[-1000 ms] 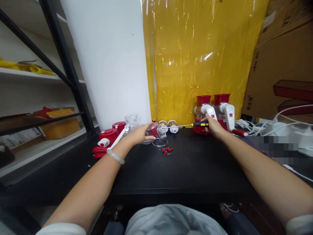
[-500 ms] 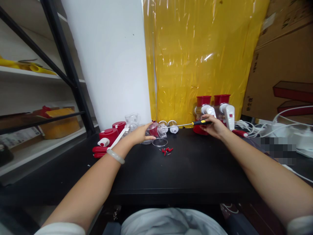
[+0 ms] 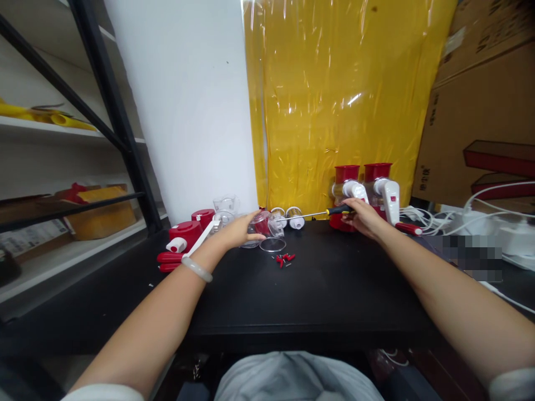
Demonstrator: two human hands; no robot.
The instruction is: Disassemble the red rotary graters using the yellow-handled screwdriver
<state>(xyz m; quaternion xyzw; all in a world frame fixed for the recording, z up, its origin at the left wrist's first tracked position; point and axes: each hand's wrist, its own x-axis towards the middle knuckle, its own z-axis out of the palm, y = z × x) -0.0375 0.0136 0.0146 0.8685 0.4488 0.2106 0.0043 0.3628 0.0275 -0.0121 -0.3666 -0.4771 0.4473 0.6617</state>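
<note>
My right hand (image 3: 363, 217) is closed around the black and yellow handle of a screwdriver (image 3: 311, 215), whose shaft points left. The screwdriver's tip reaches a clear plastic housing with a red part inside (image 3: 262, 224), lying on its side on the black table. My left hand (image 3: 239, 230) grips that housing from the left, thumb in front and fingers behind. Part of the housing is hidden by the hand. Just in front of it lies a small pile of red pieces and screws (image 3: 285, 259).
Two red and white rotary graters (image 3: 388, 195) stand at the back right. Red bases (image 3: 185, 231) and a white crank with a red handle (image 3: 170, 257) lie at left. White-capped drums (image 3: 295, 218) sit behind the housing. White cables (image 3: 430, 223) spread at far right.
The screwdriver and my right hand have shifted very slightly left. My left hand keeps its hold on the clear housing.
</note>
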